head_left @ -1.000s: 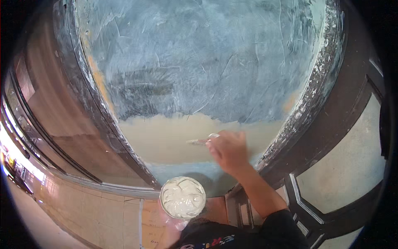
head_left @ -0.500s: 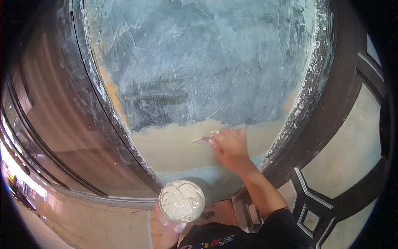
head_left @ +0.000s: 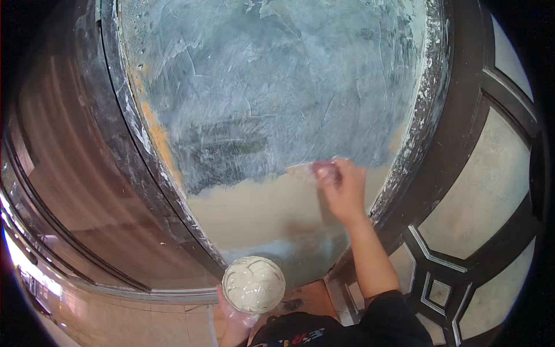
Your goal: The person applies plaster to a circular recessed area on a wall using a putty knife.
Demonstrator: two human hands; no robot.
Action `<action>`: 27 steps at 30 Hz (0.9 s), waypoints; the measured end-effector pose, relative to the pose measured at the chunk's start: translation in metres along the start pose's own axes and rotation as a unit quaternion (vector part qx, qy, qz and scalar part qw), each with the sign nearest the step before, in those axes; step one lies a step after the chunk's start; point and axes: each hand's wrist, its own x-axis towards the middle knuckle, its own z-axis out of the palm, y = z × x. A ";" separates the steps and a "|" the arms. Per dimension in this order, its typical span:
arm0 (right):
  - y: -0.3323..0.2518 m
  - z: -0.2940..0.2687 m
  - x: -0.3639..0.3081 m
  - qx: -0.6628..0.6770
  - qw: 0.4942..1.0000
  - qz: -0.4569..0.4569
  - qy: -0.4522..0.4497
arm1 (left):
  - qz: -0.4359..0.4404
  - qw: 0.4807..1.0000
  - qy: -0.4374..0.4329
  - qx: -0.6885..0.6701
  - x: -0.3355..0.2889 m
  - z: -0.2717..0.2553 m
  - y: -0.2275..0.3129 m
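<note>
Low in the view, my left hand (head_left: 234, 312) grips a round tub (head_left: 254, 285) from its left side and below. Whitish, wet-looking filler (head_left: 253, 282) fills it to the rim. Out in front, my right hand (head_left: 342, 188) is closed on a putty knife (head_left: 317, 169), partly hidden by the fingers and blurred. Its blade lies at the ragged upper edge of a beige coated band (head_left: 254, 211) on the wall. Above that band the wall panel (head_left: 289, 98) is mottled blue-grey with pale smears.
Dark, paint-flecked frame strips border the panel on the left (head_left: 156, 168) and right (head_left: 419, 121). A brown glossy panel (head_left: 75, 156) stands at the left. Dark lattice woodwork (head_left: 462, 231) with pale insets is at the right. Tan floor tiles (head_left: 144, 318) lie below.
My right hand has moved up and to the right with the putty knife, from the middle of the beige band to its upper edge. The tub has stayed nearly in place.
</note>
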 end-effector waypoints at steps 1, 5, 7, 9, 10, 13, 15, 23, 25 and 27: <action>-0.002 -0.006 0.009 0.023 0.996 0.067 0.052 | 0.005 1.000 0.011 -0.010 0.001 -0.001 0.002; -0.015 -0.009 -0.001 0.049 0.997 0.063 0.005 | 0.014 1.000 0.015 -0.014 0.003 -0.005 0.007; -0.016 0.004 -0.021 0.060 0.997 0.019 -0.052 | 0.008 1.000 0.010 -0.008 0.003 -0.008 0.009; -0.017 0.017 -0.032 0.011 0.982 -0.046 -0.181 | 0.000 1.000 0.009 0.000 0.005 -0.009 0.010; -0.011 0.023 -0.031 -0.031 0.986 -0.087 -0.139 | -0.007 1.000 0.009 0.009 0.005 -0.009 0.011; -0.020 0.011 0.004 -0.045 0.998 -0.046 -0.021 | -0.004 1.000 0.002 0.030 0.004 -0.015 0.015; -0.031 0.007 0.011 -0.012 0.999 -0.035 0.020 | 0.005 0.999 -0.005 0.042 0.003 -0.016 0.018; -0.037 0.046 -0.021 -0.057 0.987 -0.135 -0.070 | 0.000 0.999 0.009 0.045 0.001 -0.018 0.022; -0.038 0.032 0.005 -0.060 0.993 -0.104 -0.016 | -0.004 0.998 0.006 0.060 0.002 -0.026 0.025; -0.047 0.019 0.014 -0.065 0.995 -0.070 0.038 | -0.017 0.999 0.011 0.032 0.001 -0.026 0.028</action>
